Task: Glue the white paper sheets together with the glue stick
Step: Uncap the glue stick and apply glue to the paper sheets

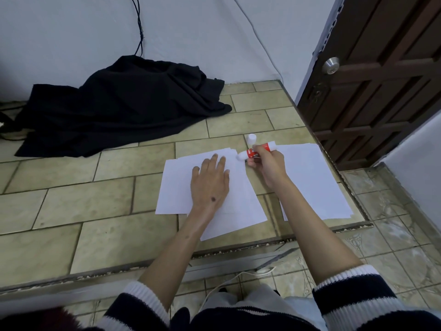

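Head view, from the near edge outward: two striped cuffs (346, 280) frame the bottom, with a white cord (229, 280) on the patterned tiles between the forearms. Beyond a step edge lies the work. The left hand (210, 182) rests flat, fingers straight, on the left stack (176, 187) of white sheets, pinning it to the tiled floor (71, 199). Just beside it the right hand (267, 163) is curled round the glue stick (256, 151), grasping its red barrel, with the white tip angled down at the stack's far right corner. Whether the tip touches the paper I cannot tell. A white cap (251, 139) stands on the floor just beyond the stick. A second stack (315, 182) lies to the right, partly under the right forearm, apart from the first.

The sheets look thin, light and floppy; they would likely slide on smooth tile and wrinkle under a dragged stick, so a flat palm near the glued edge seems the right hold, and a lifted sheet is best taken by a corner or edge. The stick is small, rigid and light; gripping mid-barrel gives control, and light pressure should avoid tearing.

Farther off, a black cloth (119, 103) lies heaped against the wall, and a dark door (381, 80) stands at the right.
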